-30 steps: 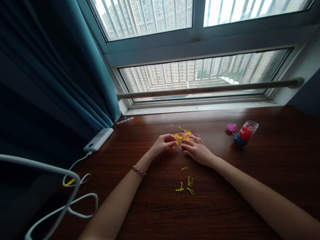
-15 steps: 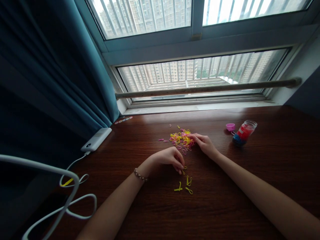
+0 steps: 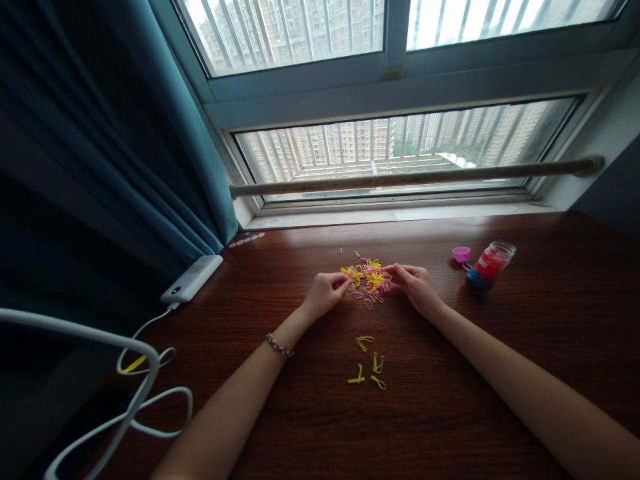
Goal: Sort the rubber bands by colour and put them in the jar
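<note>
A loose pile of small pink and yellow rubber bands (image 3: 371,279) lies on the dark wooden table. My left hand (image 3: 327,292), with a braided bracelet (image 3: 279,345) on its wrist, touches the pile's left edge, thumb and fingers pinched together. What it pinches, if anything, is too small to make out. At the pile's right edge is my right hand (image 3: 414,283), fingertips closed together against the bands; whatever they hold is hidden. Nearer to me, several yellow rubber bands (image 3: 379,362) lie apart from the pile, one of them (image 3: 365,343) a little farther forward.
On the right a tilted clear jar (image 3: 489,267) holds red and blue bands, beside a pink lid (image 3: 461,254). A white power bank (image 3: 193,279) with a white cable (image 3: 145,347) lies left, near the blue curtain (image 3: 200,147). A rail (image 3: 415,177) crosses the window.
My left hand has let go of a yellow band near the separate ones and moved up and left to the pile. My right hand has shifted slightly right.
</note>
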A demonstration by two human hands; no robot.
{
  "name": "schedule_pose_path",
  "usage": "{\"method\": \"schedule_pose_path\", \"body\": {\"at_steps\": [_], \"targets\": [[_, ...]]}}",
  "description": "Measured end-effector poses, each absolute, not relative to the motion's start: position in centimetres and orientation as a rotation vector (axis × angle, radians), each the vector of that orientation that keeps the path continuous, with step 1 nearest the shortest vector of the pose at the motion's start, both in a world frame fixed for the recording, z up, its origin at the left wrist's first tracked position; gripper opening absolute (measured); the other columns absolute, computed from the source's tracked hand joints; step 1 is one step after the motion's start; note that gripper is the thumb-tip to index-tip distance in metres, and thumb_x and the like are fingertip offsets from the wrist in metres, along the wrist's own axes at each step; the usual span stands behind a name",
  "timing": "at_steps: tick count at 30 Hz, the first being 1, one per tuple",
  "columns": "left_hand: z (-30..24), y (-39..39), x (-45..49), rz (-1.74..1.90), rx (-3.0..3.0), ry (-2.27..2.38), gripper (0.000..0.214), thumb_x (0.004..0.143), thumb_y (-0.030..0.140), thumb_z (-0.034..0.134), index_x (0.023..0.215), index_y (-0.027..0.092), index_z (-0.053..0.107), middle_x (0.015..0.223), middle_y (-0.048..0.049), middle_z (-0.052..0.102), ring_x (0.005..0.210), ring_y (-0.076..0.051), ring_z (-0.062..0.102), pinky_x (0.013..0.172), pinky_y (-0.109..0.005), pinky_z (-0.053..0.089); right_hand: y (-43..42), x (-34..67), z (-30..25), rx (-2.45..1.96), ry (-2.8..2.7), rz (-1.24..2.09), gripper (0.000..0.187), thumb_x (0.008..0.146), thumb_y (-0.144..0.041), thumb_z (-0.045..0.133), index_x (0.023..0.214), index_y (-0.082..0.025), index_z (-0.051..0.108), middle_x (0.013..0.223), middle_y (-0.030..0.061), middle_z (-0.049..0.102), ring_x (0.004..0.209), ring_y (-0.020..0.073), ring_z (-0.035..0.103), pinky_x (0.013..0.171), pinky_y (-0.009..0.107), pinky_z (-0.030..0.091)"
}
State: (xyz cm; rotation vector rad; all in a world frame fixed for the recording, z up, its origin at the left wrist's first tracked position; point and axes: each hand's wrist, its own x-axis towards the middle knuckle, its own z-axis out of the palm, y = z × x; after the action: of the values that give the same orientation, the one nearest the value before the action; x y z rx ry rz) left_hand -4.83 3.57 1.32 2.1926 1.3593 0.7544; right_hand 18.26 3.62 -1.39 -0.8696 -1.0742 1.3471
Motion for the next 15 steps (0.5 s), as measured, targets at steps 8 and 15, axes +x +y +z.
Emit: {"method": "schedule_pose_path", "body": {"at_steps": [8,15], "targets": [[-1.4,5.9,-6.5,0.814,2.530,1.553,0.042,0.082,0.011,0.038,0.123,0.021,0.041,0.121,-0.0079,0.053,0.121,-0.020,0.038,0.102,-0.048,0.022,0.3,17.2,2.9,-0.628,-1.913,1.988,0.033,0.074,-0.040,0.058,0.090,-0.013,0.068,0.086,0.0076,0.068,0.057,0.0101,0.059,0.048,0.019,0.043],[-1.4,5.8,-6.6,0.868,2.478,1.535,0.037,0.078,0.015,0.051,0.115,0.020,0.046,0.097,-0.0049,0.064,0.103,-0.020,0.052,0.100,-0.046,0.024,1.8,17.4,1.1,-0.998,-1.718,1.173,0.035,0.080,-0.042,0.049,0.085,-0.013,0.068,0.065,0.0049,0.064,0.056,0.0125,0.057,0.051,0.023,0.044]]}}
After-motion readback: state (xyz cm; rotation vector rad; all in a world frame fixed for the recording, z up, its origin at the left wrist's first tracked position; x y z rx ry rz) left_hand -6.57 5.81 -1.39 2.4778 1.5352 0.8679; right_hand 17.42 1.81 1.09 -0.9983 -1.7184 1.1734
